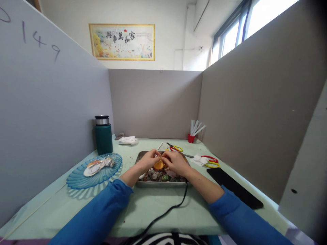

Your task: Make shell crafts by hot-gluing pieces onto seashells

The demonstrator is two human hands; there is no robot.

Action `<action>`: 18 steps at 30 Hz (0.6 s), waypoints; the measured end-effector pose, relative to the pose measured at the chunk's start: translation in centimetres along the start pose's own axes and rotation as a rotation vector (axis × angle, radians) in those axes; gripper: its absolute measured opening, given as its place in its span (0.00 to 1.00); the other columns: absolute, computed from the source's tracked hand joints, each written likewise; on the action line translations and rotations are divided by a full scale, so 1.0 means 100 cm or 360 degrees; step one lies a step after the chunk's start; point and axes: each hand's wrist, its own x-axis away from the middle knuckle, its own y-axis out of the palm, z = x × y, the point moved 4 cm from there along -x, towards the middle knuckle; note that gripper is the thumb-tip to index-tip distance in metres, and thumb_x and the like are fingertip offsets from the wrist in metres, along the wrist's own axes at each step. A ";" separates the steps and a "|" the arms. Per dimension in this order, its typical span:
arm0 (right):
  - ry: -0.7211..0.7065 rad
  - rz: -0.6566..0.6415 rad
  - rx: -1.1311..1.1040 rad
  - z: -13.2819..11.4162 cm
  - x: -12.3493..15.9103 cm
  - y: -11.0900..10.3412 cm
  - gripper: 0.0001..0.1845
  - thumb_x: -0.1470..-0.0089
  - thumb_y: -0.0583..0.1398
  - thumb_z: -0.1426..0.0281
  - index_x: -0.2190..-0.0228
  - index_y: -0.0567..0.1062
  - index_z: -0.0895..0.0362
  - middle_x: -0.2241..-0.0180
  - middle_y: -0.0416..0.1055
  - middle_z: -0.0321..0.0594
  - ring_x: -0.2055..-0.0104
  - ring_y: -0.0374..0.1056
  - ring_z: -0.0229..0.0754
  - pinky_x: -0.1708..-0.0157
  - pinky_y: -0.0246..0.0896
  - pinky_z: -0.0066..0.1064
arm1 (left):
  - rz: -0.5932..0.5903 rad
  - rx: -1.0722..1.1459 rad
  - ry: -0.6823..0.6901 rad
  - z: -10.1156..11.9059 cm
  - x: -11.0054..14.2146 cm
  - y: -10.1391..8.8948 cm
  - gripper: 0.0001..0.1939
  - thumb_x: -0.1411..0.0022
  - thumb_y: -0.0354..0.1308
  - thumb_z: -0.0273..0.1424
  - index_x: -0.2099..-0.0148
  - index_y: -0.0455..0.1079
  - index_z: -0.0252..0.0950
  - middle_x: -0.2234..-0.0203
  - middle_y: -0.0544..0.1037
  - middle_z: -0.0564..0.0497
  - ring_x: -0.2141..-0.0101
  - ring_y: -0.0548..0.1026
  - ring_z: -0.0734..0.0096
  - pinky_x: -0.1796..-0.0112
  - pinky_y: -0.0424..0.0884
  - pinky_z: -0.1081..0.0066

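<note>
Both of my hands meet above a metal tray (163,184) filled with small shells and stone-like pieces. My left hand (151,158) pinches the upper left side of an orange shell (158,165). From the other side, my right hand (176,161) is closed on the same shell, its fingertips near those of the left. Fingers cover part of the shell, and any smaller piece between the fingertips is too small to make out. Below them in the tray lie brownish shells and a green rounded piece (165,177).
A blue fluted plate (76,182) with shells stands left, near a green bottle (104,139). Red-and-yellow-handled scissors (213,160), white tissue (199,160) and a black slab (235,187) lie right. A black cable (166,211) crosses the front. White sticks stand in a red cup (191,138). Partitions enclose the table.
</note>
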 end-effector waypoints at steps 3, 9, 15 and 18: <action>0.0015 -0.0005 -0.0008 0.000 0.000 0.000 0.06 0.45 0.55 0.68 0.70 0.71 0.56 0.76 0.71 0.36 0.74 0.64 0.34 0.74 0.50 0.24 | 0.0014 0.0005 -0.0012 -0.001 -0.001 0.000 0.09 0.46 0.54 0.33 0.64 0.61 0.34 0.79 0.70 0.54 0.79 0.71 0.74 0.81 0.68 0.76; 0.0043 -0.0008 -0.0018 0.000 0.000 0.000 0.06 0.45 0.55 0.68 0.70 0.71 0.56 0.76 0.71 0.36 0.75 0.64 0.34 0.74 0.50 0.23 | 0.0018 0.0025 -0.0063 -0.002 -0.002 0.001 0.09 0.45 0.54 0.34 0.63 0.61 0.34 0.79 0.71 0.53 0.78 0.72 0.72 0.81 0.68 0.76; 0.0019 -0.0012 -0.0012 0.000 -0.001 0.000 0.06 0.45 0.55 0.69 0.70 0.71 0.57 0.76 0.71 0.36 0.75 0.64 0.34 0.75 0.50 0.23 | 0.0022 0.0018 -0.0085 0.001 0.000 0.001 0.08 0.44 0.53 0.32 0.63 0.61 0.34 0.78 0.72 0.52 0.77 0.73 0.71 0.82 0.68 0.76; 0.0021 -0.0012 -0.0006 0.001 -0.001 0.000 0.06 0.45 0.55 0.69 0.70 0.71 0.57 0.76 0.71 0.36 0.75 0.64 0.34 0.75 0.50 0.23 | 0.0011 0.0021 -0.0088 0.003 0.001 0.002 0.08 0.44 0.53 0.33 0.64 0.61 0.34 0.77 0.72 0.51 0.76 0.73 0.70 0.82 0.69 0.75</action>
